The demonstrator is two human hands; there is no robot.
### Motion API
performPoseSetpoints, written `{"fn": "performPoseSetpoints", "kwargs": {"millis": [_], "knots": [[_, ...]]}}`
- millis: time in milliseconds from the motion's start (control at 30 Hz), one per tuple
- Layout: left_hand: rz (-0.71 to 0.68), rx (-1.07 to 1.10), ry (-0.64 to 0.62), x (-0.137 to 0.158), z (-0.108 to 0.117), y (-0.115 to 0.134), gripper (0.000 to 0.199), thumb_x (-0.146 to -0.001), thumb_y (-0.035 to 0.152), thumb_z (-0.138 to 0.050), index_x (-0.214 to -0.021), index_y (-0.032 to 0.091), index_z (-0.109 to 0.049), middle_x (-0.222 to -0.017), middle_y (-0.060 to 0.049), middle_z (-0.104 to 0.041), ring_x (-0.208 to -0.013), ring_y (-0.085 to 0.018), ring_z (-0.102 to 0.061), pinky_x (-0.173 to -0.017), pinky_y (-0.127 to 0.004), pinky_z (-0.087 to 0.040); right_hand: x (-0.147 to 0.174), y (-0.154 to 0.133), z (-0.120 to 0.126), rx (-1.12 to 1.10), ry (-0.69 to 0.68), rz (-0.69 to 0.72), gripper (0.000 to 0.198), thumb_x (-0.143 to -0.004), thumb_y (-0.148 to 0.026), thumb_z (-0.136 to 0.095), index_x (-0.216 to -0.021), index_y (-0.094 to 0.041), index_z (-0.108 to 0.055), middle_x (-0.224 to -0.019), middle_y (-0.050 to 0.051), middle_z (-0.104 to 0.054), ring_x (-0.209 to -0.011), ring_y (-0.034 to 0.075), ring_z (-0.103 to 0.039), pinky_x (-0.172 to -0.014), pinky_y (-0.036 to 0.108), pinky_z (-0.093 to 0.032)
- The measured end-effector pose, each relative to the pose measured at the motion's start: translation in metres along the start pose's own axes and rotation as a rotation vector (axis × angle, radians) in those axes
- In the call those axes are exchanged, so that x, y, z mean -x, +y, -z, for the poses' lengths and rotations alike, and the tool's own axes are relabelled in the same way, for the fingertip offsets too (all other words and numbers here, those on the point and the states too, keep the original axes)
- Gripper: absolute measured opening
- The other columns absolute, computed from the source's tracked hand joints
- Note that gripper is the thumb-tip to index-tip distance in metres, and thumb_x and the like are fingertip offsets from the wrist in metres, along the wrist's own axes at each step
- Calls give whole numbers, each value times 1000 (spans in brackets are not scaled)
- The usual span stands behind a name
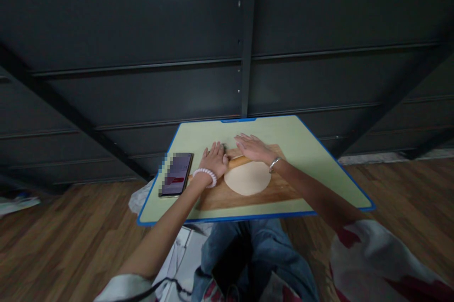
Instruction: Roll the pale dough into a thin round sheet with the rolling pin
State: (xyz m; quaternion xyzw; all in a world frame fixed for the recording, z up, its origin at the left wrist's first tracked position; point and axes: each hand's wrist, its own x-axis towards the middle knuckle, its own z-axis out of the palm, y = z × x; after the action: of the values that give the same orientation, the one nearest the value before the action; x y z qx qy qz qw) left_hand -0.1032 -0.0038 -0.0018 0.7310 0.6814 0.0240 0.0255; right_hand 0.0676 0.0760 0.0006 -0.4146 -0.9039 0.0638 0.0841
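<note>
1. Wooden rolling pin (238, 162) under both palms, at the far edge of the pale, round dough sheet (247, 180); all places below given from that sheet.
2. Left hand (215, 159): at the sheet's far-left edge, palm down, fingers stretched forward, over the pin's left part. Not curled around it, as far as visible.
3. Right hand (254, 148): just beyond the sheet's far-right edge, palm down, fingers straight and angled to the left, lying across the pin. Not gripping.
4. Key relation: pin's long axis runs crosswise between the hands, right part slightly farther from the person; sheet lies on the near side. Both hands about equally close to the pin. Ends covered, can't tell exactly where they stop.
5. Arms: both reach forward and converge toward the sheet; coiled white band (213, 178) on left wrist, silver bracelet (273, 165) on right.
6. Wooden board (213, 202): directly under the sheet, showing on its left, right and near sides.
7. Phone (179, 179): left of the sheet, off the board, flat on the pale green, blue-edged tabletop (213, 132).
8. Dark panelled wall (159, 94): well beyond the sheet.
</note>
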Motion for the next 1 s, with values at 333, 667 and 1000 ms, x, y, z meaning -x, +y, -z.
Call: {"fn": "performPoseSetpoints", "kwargs": {"millis": [333, 667, 1000], "knots": [[-101, -86, 261, 58, -13, 25, 53, -97, 33, -23, -130, 2, -50, -142, -18, -44, -137, -26, -33, -115, -42, -22, 88, -28, 2, 86, 274, 92, 46, -97, -28, -29, -136, -9, -46, -139, 13, -49, -133, 21, -39, -112, 39, -26], [-304, 14, 307, 94, -17, 24, 42, -93, 16, -37, -132, 7, -47, -136, -18, -51, -131, -24, -43, -107, -42, -38, 138, -43, -6, 27, 322, 58, 36, -95, -19, -38, -124, -11, -57, -133, 15, -55, -129, 22, -45, -110, 43, -32], [-391, 153, 319, 114, -25, 22, 41, -86, 4, -44, -126, 11, -53, -121, -13, -64, -110, -23, -59, -95, -42, -48, 166, -52, -1, -77, 369, 71, 28, -88, -12, -55, -115, -15, -63, -113, 11, -68, -106, 22, -62, -97, 39, -47]]}}
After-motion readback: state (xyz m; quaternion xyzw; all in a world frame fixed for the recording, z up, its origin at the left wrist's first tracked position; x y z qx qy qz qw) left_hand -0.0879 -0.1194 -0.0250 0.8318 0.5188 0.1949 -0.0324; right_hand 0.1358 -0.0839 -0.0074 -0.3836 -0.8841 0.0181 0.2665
